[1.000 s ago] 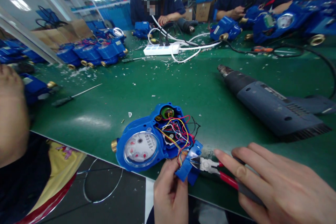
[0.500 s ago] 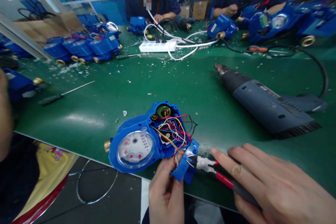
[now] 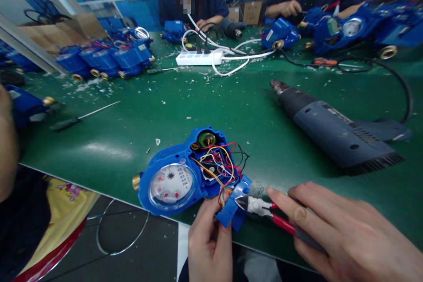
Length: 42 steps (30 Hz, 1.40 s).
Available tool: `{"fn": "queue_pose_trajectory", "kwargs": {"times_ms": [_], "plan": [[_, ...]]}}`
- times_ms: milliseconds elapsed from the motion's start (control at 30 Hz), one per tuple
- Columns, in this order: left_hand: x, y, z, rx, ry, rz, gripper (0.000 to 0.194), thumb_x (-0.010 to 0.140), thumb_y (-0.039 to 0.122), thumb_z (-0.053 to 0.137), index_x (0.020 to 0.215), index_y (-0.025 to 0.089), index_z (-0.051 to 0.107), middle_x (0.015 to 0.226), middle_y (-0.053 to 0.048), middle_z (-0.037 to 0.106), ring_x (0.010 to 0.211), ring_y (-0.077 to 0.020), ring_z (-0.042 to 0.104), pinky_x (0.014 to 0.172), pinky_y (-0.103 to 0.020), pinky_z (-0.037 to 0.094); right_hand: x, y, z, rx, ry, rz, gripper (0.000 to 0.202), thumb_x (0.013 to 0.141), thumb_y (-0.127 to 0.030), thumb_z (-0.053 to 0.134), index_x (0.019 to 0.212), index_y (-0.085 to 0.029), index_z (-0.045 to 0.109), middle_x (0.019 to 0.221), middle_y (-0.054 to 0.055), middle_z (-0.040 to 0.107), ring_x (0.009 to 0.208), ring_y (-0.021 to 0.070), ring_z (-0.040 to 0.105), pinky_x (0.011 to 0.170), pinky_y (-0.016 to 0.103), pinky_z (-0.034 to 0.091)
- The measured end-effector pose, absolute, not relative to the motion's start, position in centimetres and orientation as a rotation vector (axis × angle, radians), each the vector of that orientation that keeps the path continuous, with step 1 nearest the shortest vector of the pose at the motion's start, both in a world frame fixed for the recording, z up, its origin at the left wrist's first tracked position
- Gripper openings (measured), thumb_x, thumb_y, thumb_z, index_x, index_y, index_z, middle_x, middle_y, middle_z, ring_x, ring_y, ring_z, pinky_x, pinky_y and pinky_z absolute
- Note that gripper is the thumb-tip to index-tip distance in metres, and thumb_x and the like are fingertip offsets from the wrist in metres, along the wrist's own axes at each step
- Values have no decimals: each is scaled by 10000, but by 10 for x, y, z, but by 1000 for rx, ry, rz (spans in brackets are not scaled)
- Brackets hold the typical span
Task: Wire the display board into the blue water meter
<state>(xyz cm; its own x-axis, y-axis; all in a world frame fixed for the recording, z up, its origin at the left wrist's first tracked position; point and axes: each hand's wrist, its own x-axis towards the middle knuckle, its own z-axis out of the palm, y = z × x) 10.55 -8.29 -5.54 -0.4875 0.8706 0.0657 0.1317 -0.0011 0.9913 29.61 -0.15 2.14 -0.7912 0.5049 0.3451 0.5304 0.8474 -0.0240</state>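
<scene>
At the table's front edge lies a blue water meter (image 3: 170, 183) with a round dial and an opened compartment. Red, yellow, black and white wires (image 3: 228, 158) spill from it towards a small blue plastic part (image 3: 233, 205). My left hand (image 3: 211, 238) pinches that part from below, beside the meter. Red-handled diagonal cutters (image 3: 261, 206) are gripped in my right hand (image 3: 343, 224). Their jaws touch or overlap the blue part's right side; whether they bite into it I cannot tell.
A heat gun (image 3: 333, 128) lies at the right. On the left are a screwdriver (image 3: 79, 116) and another person's arm (image 3: 6, 145). A white power strip (image 3: 198, 57), several blue meters (image 3: 112, 59) and two co-workers are across the green table (image 3: 214, 101).
The cutters' jaws look closer together, and their tips show more plainly on the blue part. At the far right, a co-worker's hand has risen slightly. The meter stays in place.
</scene>
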Motion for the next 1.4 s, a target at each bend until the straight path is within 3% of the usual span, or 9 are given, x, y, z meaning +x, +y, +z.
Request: {"fn": "queue_pose_trajectory", "kwargs": {"times_ms": [200, 433, 633, 1067, 1400], "plan": [[105, -84, -54, 1037, 1682, 1524, 257, 898, 231, 622, 1111, 293, 753, 1134, -65, 761, 1073, -236, 705, 969, -340, 534, 306, -4, 14, -896, -2635, -14, 430, 902, -158, 416, 1320, -202, 508, 963, 64, 626, 755, 176, 612, 579, 276, 497], [106, -82, -54, 1037, 1654, 1544, 258, 896, 235, 637, 1117, 309, 748, 1136, -46, 763, 1071, -213, 707, 951, -297, 540, 299, -7, 13, -927, -2599, -32, 478, 817, -137, 453, 1282, -212, 533, 1075, 91, 632, 918, 244, 597, 736, 361, 523], [105, -84, -56, 991, 1663, 1551, 231, 876, 271, 665, 1085, 266, 764, 1115, -77, 769, 1033, -242, 723, 929, -329, 562, 293, -7, 15, -872, -2629, -175, 519, 743, -145, 474, 1255, -182, 549, 1025, 93, 645, 893, 271, 584, 700, 388, 504], [105, -82, -54, 1087, 1686, 1539, 304, 880, 169, 623, 1099, 332, 755, 1115, -20, 771, 1037, -200, 717, 925, -290, 555, 300, -7, 18, -827, -2680, -249, 530, 703, -129, 451, 1220, -174, 558, 993, 74, 667, 859, 247, 602, 670, 360, 510], [110, -84, -58, 909, 1754, 1572, 225, 861, 261, 658, 1052, 226, 772, 1115, -90, 766, 1041, -260, 715, 996, -402, 525, 296, 0, 24, -760, -2719, -239, 471, 705, -75, 433, 1155, -149, 553, 887, 49, 691, 734, 212, 630, 543, 320, 515]]}}
